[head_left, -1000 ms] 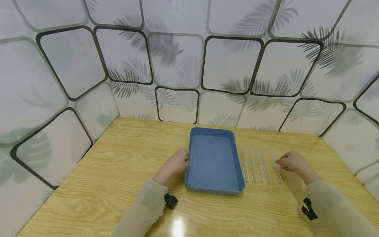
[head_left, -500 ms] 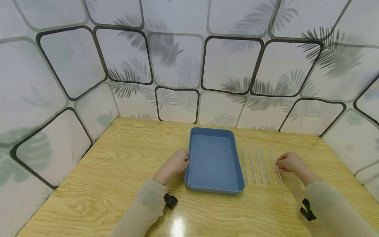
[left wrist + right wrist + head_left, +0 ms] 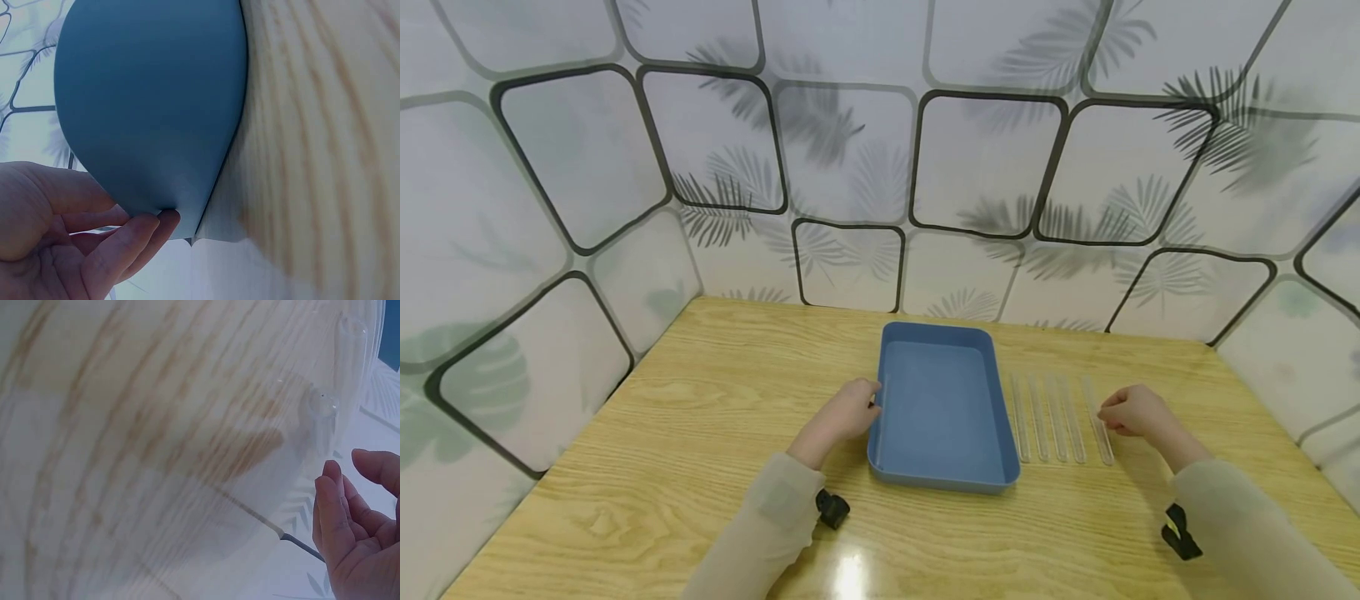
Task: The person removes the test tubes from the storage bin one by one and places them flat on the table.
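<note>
A blue rectangular tray (image 3: 946,408) lies on the wooden table. My left hand (image 3: 846,410) grips its left wall, fingertips pressed on the outer side in the left wrist view, where the tray wall (image 3: 156,106) fills the middle. A faint clear strip (image 3: 882,429) runs along the tray's inner left side. Right of the tray, several clear test tubes (image 3: 1057,421) lie in a row. The rightmost test tube (image 3: 1099,425) sits slightly apart. My right hand (image 3: 1137,410) is at its right side, fingertips close to the tube; in the right wrist view thumb and fingers (image 3: 331,506) stand apart.
The wooden table (image 3: 715,400) ends at a patterned curtain wall (image 3: 850,158) behind and on both sides. Black wrist straps (image 3: 832,508) hang below both sleeves.
Almost nothing differs. My right hand shifts very slightly beside the rightmost test tube; my left hand and the tray stay in place.
</note>
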Demonstrator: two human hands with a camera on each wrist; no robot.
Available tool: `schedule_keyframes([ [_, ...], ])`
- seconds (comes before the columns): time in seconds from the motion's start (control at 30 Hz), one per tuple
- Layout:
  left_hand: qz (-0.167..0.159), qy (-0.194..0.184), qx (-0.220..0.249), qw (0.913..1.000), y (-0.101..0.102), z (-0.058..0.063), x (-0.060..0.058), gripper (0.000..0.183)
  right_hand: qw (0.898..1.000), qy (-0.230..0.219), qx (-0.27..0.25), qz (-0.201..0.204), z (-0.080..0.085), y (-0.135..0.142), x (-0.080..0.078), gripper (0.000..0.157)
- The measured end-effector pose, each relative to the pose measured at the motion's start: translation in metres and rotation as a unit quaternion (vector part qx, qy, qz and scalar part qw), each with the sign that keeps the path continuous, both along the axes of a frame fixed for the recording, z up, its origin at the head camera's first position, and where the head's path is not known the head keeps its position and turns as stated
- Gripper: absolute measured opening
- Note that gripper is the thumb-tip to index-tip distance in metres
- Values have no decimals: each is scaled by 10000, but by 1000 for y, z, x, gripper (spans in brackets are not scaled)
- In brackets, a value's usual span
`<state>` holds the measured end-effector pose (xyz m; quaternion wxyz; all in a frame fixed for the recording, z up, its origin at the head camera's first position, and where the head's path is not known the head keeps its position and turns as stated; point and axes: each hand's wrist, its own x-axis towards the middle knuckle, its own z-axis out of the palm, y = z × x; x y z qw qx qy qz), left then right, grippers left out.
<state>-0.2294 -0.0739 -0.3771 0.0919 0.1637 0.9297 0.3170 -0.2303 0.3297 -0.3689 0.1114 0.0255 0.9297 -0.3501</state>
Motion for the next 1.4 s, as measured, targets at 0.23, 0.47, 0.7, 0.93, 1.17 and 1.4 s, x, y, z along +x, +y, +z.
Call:
schedule_keyframes([
  [0.23, 44, -86, -7, 10000, 0, 0, 0, 39, 9998, 99, -139, 77, 8, -8, -1, 32],
  [0.47, 30, -63, -99, 9999, 0, 0, 0, 40, 9989, 20, -404, 232, 13, -28, 0, 37],
  [0.7, 33, -84, -83, 9999, 0, 0, -1, 40, 9959, -87, -824, 364, 14, -52, 0, 42],
  [0.93, 13, -53, -76, 10000, 1, 0, -2, 40, 9906, -246, -1257, 489, 15, -72, -1, 45],
  [1.17, 6, -45, -68, 10000, 1, -1, -2, 40, 9871, -249, -1427, 684, 16, -93, -2, 44],
  [1.4, -2, -30, -75, 10000, 1, 0, -1, 39, 9852, -322, -1537, 691, 15, -117, -3, 39],
])
